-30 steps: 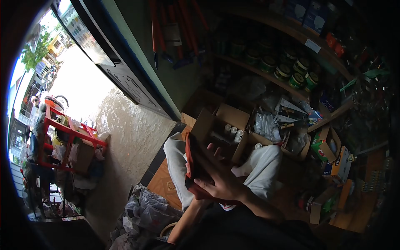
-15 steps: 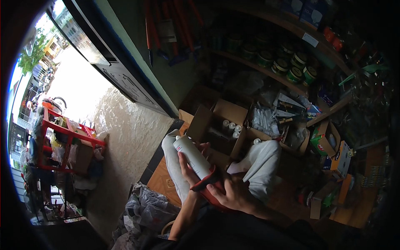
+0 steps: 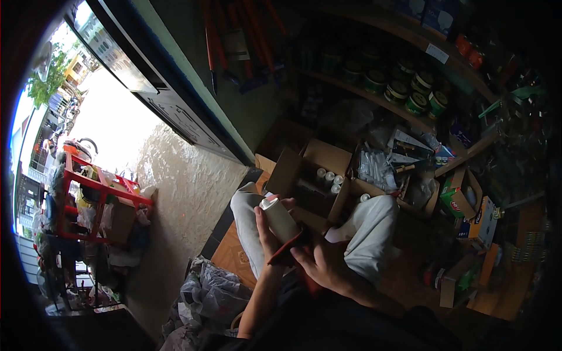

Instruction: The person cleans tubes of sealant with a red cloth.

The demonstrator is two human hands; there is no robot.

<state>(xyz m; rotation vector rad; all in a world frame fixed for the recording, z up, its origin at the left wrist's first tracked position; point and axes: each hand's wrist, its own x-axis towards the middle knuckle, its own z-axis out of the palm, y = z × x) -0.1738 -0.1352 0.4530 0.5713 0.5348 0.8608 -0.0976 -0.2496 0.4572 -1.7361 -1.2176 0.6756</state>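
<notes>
A white sealant cartridge [image 3: 281, 221] stands tilted in front of me, its top end towards me. My left hand [image 3: 267, 241] is wrapped around it, thumb along the near side and fingertips showing beyond it. Around the cartridge's lower end lies a dark red cloth [image 3: 283, 254]. My right hand [image 3: 323, 264] is closed on that cloth at the lower end, with some of its fingers hidden. Beyond my hands is an open cardboard box [image 3: 282, 175] holding several white cartridges [image 3: 329, 176].
Grey plastic bags [image 3: 212, 292] lie to my left. A red rack [image 3: 105, 190] stands outside by the doorway. On the right are a green box [image 3: 459, 196], clear-wrapped tubes [image 3: 374, 169] and a shelf with several green cans [image 3: 417, 102]. Another white cartridge [image 3: 365, 198] is beside my knee.
The cartridge has tipped so its top end points more towards me, and it looks shorter. Both hands stay on the cartridge and cloth. The view has shifted slightly.
</notes>
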